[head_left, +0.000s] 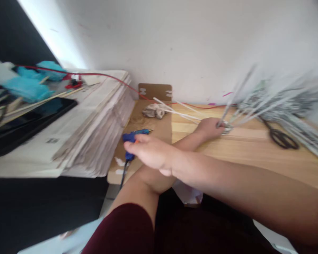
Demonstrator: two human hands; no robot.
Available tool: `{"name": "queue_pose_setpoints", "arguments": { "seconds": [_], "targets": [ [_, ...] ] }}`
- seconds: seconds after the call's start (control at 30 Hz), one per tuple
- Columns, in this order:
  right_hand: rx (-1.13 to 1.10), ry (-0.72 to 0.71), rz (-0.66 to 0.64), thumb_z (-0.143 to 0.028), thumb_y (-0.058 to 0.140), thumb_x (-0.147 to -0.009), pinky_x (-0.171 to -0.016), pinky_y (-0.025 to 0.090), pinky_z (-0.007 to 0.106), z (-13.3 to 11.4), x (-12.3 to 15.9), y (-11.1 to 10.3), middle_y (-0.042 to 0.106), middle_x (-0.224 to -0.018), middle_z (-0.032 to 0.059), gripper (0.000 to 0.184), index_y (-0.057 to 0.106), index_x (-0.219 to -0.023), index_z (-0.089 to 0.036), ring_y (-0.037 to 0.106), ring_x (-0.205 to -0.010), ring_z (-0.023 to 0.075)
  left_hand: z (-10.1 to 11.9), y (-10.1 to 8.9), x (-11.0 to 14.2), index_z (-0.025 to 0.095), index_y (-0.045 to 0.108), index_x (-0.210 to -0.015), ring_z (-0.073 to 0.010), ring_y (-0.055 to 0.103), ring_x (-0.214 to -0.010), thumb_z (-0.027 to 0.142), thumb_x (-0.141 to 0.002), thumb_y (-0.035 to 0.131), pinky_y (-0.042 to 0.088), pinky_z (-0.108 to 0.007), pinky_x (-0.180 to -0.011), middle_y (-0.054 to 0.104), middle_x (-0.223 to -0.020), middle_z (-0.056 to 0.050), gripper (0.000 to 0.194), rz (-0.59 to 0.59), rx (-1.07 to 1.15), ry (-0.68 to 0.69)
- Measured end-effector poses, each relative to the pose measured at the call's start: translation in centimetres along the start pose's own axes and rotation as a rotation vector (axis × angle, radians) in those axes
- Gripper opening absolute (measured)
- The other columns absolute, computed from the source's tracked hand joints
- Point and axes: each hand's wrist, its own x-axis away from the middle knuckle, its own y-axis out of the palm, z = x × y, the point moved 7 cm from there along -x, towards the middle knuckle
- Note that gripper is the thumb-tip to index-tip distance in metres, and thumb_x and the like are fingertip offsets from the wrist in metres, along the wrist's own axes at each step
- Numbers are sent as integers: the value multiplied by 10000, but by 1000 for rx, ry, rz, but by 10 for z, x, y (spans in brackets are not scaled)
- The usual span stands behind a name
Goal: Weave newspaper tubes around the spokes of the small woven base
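My arms cross, the right over the left. At the cardboard, my right hand (151, 150) has its fingers around the blue glue gun (129, 137), whose orange trigger shows between them; the tip points right and the cord runs down. Over the wooden board, my left hand (210, 128) is closed on a small woven piece (227, 127) of thin grey-white strips. Long strips (181, 114) stick out from it to the left, upward and to the right. Motion blurs these strips, and my hand hides part of the piece.
Black scissors (283, 138) lie beside a heap of printed paper strips (294, 106) on the right. A crumpled cloth-like lump (155, 111) rests on the cardboard (140, 121). Left stands a paper stack (95, 120) bearing a phone (42, 120) and blue plastic (29, 84). A red cord (111, 77) runs along the wall.
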Motion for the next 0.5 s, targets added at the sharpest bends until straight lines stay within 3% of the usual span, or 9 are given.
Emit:
{"name": "queue_pose_setpoints", "arguments": {
  "seconds": [0.1, 0.13, 0.17, 0.27, 0.37, 0.43, 0.5],
  "targets": [
    [76, -14, -207, -422, 715, -834, -755, 554, 325, -15, 48, -27, 704, -835, 47, 240, 737, -922, -200, 668, -817, 183, -10, -10, -1, 179, 712, -767, -202, 660, -745, 228, -813, 645, 483, -295, -710, 709, -720, -29, 95, 67, 100, -82],
    [115, -33, -221, -423, 661, -878, -760, 556, 328, -16, 63, -47, 717, -876, 52, 258, 746, -972, -198, 676, -835, 182, -13, -13, -2, 171, 709, -781, -190, 653, -718, 233, -813, 641, 487, -290, -706, 692, -694, -21, 97, 87, 163, -97],
    [185, -71, -119, -409, 628, -902, -761, 555, 331, -17, 74, -78, 724, -891, 55, 260, 751, -982, -194, 676, -840, 181, -16, -16, -4, 166, 704, -803, -174, 643, -680, 231, -820, 627, 488, -278, -686, 670, -662, -8, 102, 106, 242, -112],
    [469, -213, 448, -379, 650, -883, -755, 524, 326, -19, 108, -194, 713, -863, 60, 240, 748, -932, -165, 629, -776, 166, -23, -21, -6, 149, 675, -792, -126, 604, -597, 199, -793, 647, 480, -236, -624, 622, -617, 21, 58, 125, 414, -161],
    [530, -235, 804, -393, 668, -855, -690, 508, 314, -11, 128, -284, 667, -890, 71, 309, 687, -1024, -135, 587, -730, 155, -24, -20, -6, 141, 647, -762, -103, 601, -567, 191, -779, 659, 509, -230, -610, 624, -639, 21, 54, 98, 563, -221],
    [581, -254, 879, -359, 773, -746, -732, 520, 326, -9, 130, -314, 624, -1127, 120, 525, 605, -1193, -142, 606, -809, 160, -24, -19, -3, 139, 645, -769, -102, 616, -573, 197, -769, 678, 538, -242, -619, 641, -671, 14, 67, 91, 625, -269],
    [591, -229, 775, -319, 812, -684, -714, 528, 321, -7, 120, -323, 541, -1297, 157, 786, 466, -1376, -179, 623, -855, 169, -23, -18, -1, 136, 648, -775, -102, 628, -590, 201, -761, 700, 554, -248, -636, 653, -691, 8, 84, 86, 631, -288]
  ]
}}
